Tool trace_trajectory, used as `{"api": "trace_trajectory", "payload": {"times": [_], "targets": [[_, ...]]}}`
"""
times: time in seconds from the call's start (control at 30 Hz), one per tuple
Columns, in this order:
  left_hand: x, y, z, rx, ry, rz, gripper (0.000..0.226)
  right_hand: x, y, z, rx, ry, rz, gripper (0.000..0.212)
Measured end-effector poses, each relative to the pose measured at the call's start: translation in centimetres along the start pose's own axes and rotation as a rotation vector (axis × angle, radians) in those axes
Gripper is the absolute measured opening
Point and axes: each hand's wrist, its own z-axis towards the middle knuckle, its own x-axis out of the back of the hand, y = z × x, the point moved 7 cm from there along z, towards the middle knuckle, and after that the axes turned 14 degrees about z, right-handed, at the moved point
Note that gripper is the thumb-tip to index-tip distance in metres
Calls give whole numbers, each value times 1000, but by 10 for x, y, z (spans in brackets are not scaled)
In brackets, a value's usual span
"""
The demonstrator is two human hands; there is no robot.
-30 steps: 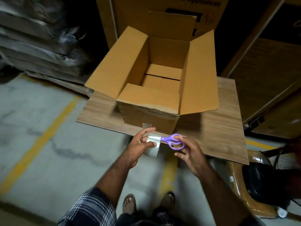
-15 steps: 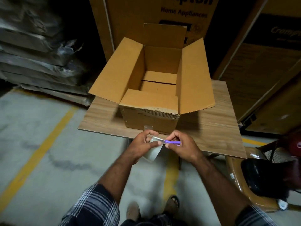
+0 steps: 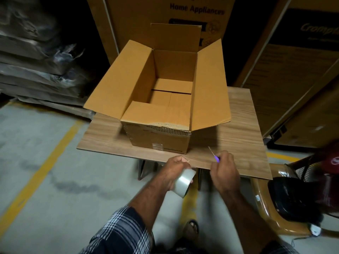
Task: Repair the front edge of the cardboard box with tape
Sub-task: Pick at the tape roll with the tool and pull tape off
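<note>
An open cardboard box [image 3: 159,138] stands on a wooden board [image 3: 238,143], flaps spread. Its front top edge [image 3: 165,126] is torn, with the corrugation showing. A small scrap of clear tape [image 3: 157,145] sticks low on the front wall. My left hand [image 3: 175,166] grips a roll of clear tape [image 3: 184,182] just in front of the board's near edge. My right hand [image 3: 224,168] holds purple-handled scissors [image 3: 213,154], blades pointing up-left over the board. Both hands are below and in front of the box.
Large printed cartons [image 3: 165,13] stand close behind the box and to the right [image 3: 297,70]. Wrapped bundles [image 3: 36,57] are stacked at the left. A brown plastic chair [image 3: 264,204] with a dark bag [image 3: 293,197] sits at the lower right. Concrete floor with yellow lines [image 3: 36,175] lies left.
The hands have parted: the scissors left the tape roll and moved right over the board. The left hand lowered with the roll.
</note>
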Motion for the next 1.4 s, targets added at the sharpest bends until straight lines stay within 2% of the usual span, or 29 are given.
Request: {"api": "trace_trajectory", "payload": {"times": [0.1,0.3,0.5,0.6,0.67,0.77,0.8,0.87,0.93,1.1,1.2,1.33,1.4], "targets": [[-13,-5,15,28,-5,-23,12,-3,36,31,-62,-83,-87,24],[-30,-9,58,74,46,-77,8,-56,93,78,-105,-366,-325,40],[-33,-8,81,24,81,-163,15,-88,124,97,-31,-356,-445,38],[-32,-3,81,-16,84,-158,17,-78,122,99,27,-303,-434,47],[-31,0,80,-39,102,-133,19,-71,105,97,77,-299,-234,50],[-31,1,82,-88,121,-69,24,-69,65,83,-66,-509,454,40],[-31,1,83,-111,126,-19,23,-72,55,77,-134,-594,562,36],[-31,2,83,-162,143,95,22,-78,49,66,-214,-683,608,26],[-30,2,81,-181,148,167,23,-79,51,65,-241,-647,610,17],[-27,0,72,-201,132,283,34,-77,54,66,-228,-644,556,30],[-25,-4,68,-223,66,310,43,-71,53,72,-170,-593,510,21],[-14,-28,72,-183,137,428,50,-59,56,90,-137,-444,383,16],[-9,-44,71,-126,173,458,41,-59,60,98,-131,-414,320,16]]}}
